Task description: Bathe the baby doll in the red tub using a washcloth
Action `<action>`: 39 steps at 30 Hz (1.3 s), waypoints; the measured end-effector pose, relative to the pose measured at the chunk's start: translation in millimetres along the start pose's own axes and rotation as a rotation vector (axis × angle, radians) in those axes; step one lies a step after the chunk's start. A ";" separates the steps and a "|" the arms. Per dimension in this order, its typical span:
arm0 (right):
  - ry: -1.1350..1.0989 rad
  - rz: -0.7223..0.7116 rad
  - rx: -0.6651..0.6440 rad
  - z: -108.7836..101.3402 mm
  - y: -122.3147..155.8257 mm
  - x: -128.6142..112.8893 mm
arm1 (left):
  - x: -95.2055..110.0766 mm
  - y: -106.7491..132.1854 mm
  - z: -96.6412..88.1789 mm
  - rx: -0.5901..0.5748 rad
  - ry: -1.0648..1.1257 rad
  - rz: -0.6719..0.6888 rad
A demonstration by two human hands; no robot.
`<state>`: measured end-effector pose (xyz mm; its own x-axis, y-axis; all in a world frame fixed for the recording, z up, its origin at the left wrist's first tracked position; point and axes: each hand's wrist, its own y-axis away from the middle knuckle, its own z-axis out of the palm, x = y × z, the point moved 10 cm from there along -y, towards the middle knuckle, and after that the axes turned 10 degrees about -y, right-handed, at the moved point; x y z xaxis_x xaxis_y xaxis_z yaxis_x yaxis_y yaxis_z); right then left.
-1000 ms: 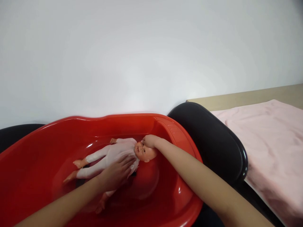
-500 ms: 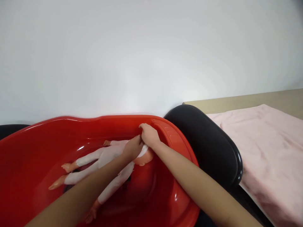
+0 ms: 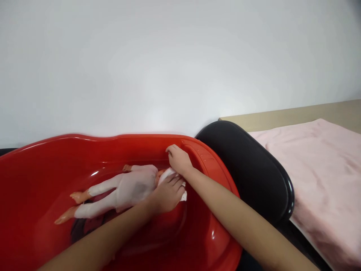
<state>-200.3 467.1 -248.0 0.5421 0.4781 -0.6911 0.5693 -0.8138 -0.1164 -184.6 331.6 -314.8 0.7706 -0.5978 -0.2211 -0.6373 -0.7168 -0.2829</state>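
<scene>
A doll (image 3: 134, 187) in pale clothing lies on its back inside a red plastic tub (image 3: 67, 158), its head to the right. My left hand (image 3: 169, 194) lies over the doll's head with its fingers on a white cloth (image 3: 184, 196), which shows between and past them. Against the far side of the head is my right hand (image 3: 179, 160), its fingers curled. What those fingers hold, if anything, is hidden. Most of the doll's face is covered by the cloth and my left hand.
A black chair-like surface (image 3: 248, 169) stands against the tub's right end. Farther right, a pink cloth (image 3: 324, 162) covers a wooden-edged surface (image 3: 270, 122). Behind the tub rises a white wall (image 3: 158, 67). Something dark (image 3: 81, 227) lies under the doll's legs.
My left hand has moved right and nearer to me across the doll's head, spreading its fingers over the cloth. My right hand has barely moved.
</scene>
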 end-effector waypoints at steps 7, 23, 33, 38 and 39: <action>0.049 -0.045 -0.060 10.6 -1.3 -27.5 | -87.3 71.7 -15.8 -0.111 0.175 -0.399; 0.210 -0.084 -0.289 52.6 1.6 -14.2 | -96.2 163.0 -8.0 -0.342 0.225 -0.361; 0.169 -0.091 -0.312 56.8 -0.7 -12.7 | -125.4 285.8 3.1 -0.483 0.164 -0.334; 0.147 -0.064 -0.339 54.5 1.6 -13.2 | -135.9 322.4 -9.6 -0.543 0.102 -0.340; 0.143 -0.064 -0.341 54.1 2.0 -13.6 | -139.5 331.2 -11.8 -0.565 0.071 -0.367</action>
<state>-240.0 441.1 -277.4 0.5660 0.5855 -0.5804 0.7648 -0.6357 0.1045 -503.3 173.4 -366.6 0.9479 -0.2879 -0.1367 -0.2567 -0.9439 0.2077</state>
